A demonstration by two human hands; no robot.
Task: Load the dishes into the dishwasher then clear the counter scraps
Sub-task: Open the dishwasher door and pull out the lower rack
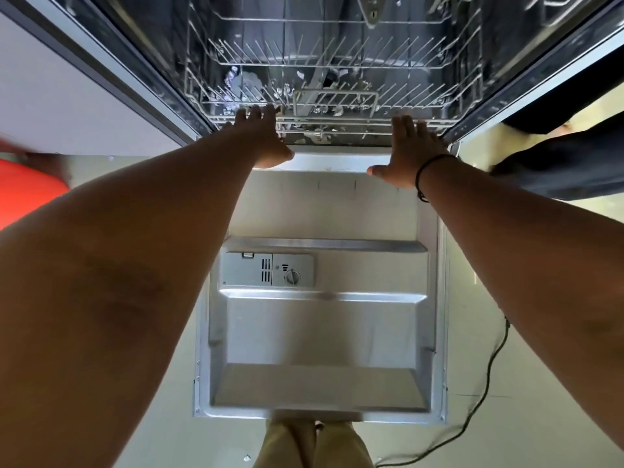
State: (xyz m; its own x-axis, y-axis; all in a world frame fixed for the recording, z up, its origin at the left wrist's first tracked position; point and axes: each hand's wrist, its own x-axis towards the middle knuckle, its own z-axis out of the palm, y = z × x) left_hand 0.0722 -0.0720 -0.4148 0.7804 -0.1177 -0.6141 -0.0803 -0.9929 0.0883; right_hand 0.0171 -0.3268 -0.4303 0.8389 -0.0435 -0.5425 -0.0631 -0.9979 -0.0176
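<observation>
One lower rack (pixel 332 106), front rail crosswise beyond our fingertips; our left hand (pixel 266 136) and right hand (pixel 410 152), two, fingers straight, seemingly touching it.

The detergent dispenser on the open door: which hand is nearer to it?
Left. The left hand is almost straight beyond the detergent dispenser, at the rack; the right hand is beyond it and off to the right.

Kitchen: open dishwasher (pixel 324 298) with wire rack (pixel 331 106), white cabinet front (pixel 67 96) alongside.
</observation>
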